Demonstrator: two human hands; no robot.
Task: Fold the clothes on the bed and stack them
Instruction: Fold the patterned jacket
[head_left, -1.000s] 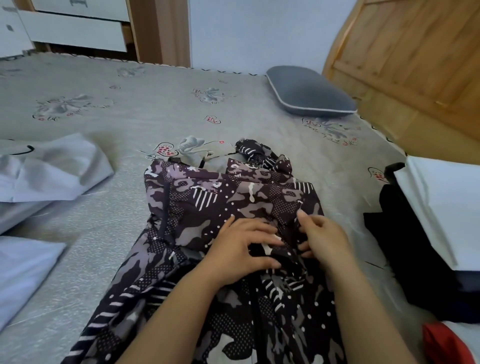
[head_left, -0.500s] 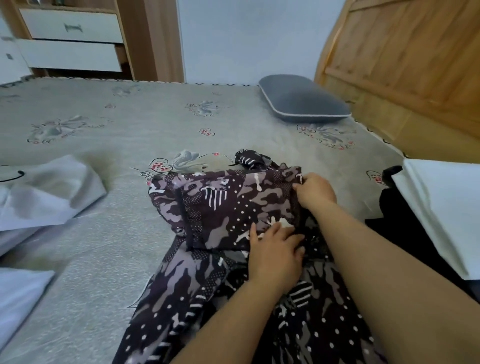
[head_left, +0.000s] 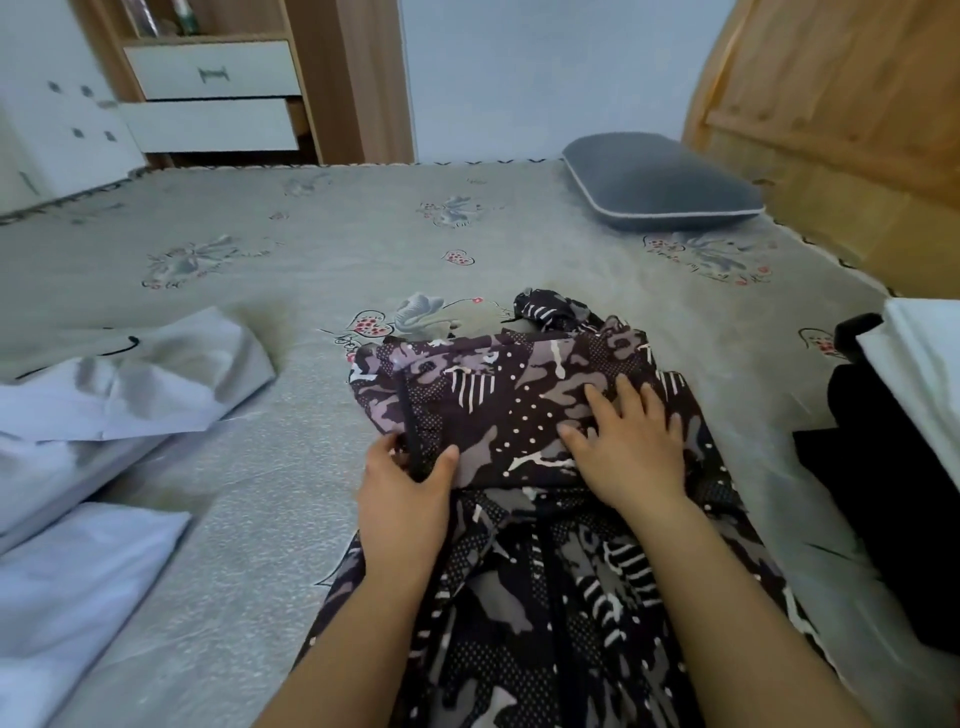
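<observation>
Head view, looking down a bed (head_left: 311, 467) covered in a grey floral sheet. A dark patterned garment (head_left: 519, 415) — camouflage patches, dots and stripes in purple, grey and white — lies in the middle of the bed toward the near edge, its far part doubled back over itself into a flat band, its long near part running out between the person's forearms. The left hand (head_left: 405, 499) pinches the folded band's left near corner, thumb on top and fingers beneath the cloth. The right hand (head_left: 631, 452) lies flat on the band's right side, fingers straight and spread, pressing it down and gripping nothing.

Pale blue-grey clothes (head_left: 119, 395) lie loose along the left edge. At the right edge sits a stack of a white folded piece (head_left: 919, 374) on black cloth (head_left: 883, 519). A grey pillow (head_left: 660, 182) rests at the far right corner by a wooden headboard (head_left: 831, 104).

The fold appears midway: the first turn is being smoothed. The next move likely calls for bringing the long near part up over the band, edges kept square — then carrying it to the stack.
</observation>
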